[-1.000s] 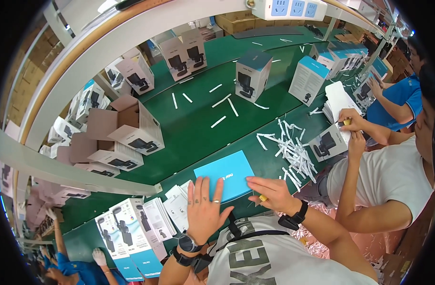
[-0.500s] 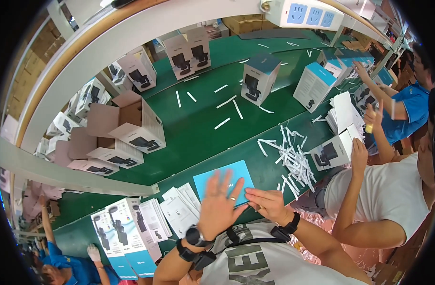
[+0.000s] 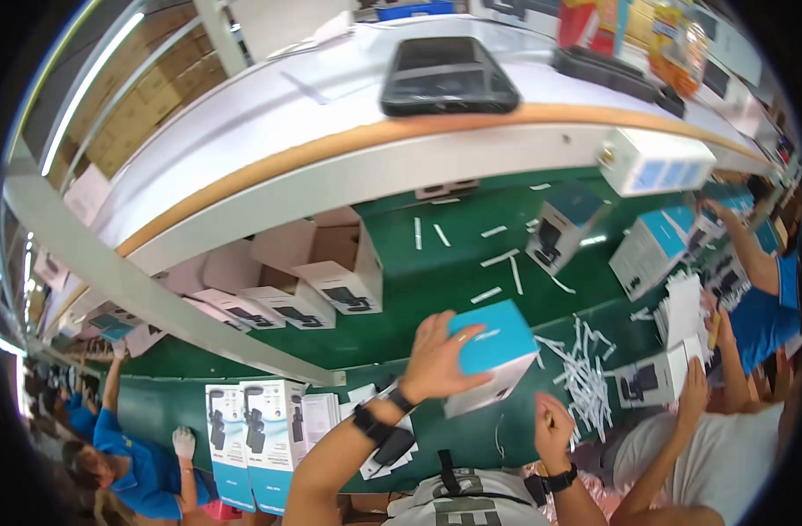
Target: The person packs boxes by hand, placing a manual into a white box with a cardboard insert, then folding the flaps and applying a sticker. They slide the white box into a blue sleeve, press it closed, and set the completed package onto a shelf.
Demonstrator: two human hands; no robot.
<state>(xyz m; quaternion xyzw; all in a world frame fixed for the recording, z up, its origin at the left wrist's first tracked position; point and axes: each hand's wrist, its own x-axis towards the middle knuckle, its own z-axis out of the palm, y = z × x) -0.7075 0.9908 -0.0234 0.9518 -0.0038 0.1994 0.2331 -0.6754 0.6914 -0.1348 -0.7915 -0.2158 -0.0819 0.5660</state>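
Observation:
A white carton with a blue top (image 3: pixel 503 337) stands slightly tilted over the green bench in front of me. My left hand (image 3: pixel 440 364) grips it at its left side, fingers at the far edge and thumb along the near face. To the right of the carton, apart from it, my right hand (image 3: pixel 554 427) is held up with its fingers curled in. Whether anything is in those fingers cannot be made out. Beside that hand lies a heap of white paper strips (image 3: pixel 587 381). White booklets (image 3: pixel 392 447) lie partly under my left forearm.
Open cartons (image 3: pixel 344 285) stand at the far left under the shelf, beside a slanted white post (image 3: pixel 199 329). Two blue-and-white boxes (image 3: pixel 274 425) stand at left. A closed carton (image 3: pixel 563 228) stands farther back. A phone (image 3: pixel 449 77) lies on the shelf. Co-workers handle cartons at right.
The view has tipped upward, bringing the shelf top in. My left hand has gone from over the blue top to gripping the carton's side. My right hand has come off the carton, moving right.

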